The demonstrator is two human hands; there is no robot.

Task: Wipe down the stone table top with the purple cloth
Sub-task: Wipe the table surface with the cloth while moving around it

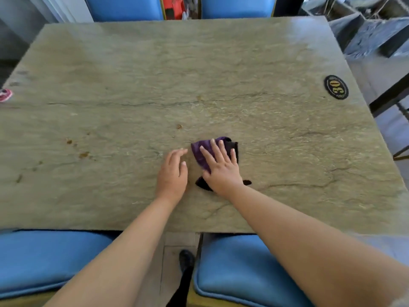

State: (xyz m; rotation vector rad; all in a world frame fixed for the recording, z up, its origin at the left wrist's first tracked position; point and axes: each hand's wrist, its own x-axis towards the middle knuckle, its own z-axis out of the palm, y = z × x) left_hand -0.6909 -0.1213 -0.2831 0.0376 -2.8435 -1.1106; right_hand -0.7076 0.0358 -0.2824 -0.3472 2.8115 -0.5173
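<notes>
The purple cloth (200, 152) lies bunched on the grey-green stone table top (199, 74), a little right of centre and toward the near edge. My right hand (221, 168) presses flat on it with fingers spread, covering most of the cloth. My left hand (173, 171) rests on the bare stone just left of the cloth, fingers relaxed and holding nothing. Brown stains (83, 154) dot the stone to the left of my hands, and one small spot (178, 126) sits beyond them.
A black oval plaque marked 30 (336, 87) sits near the right edge. A red-and-white sticker (5, 95) is at the left edge. Blue chairs (239, 275) stand at the near side and far side (124, 7). Dark stone slabs (376, 34) lie at right.
</notes>
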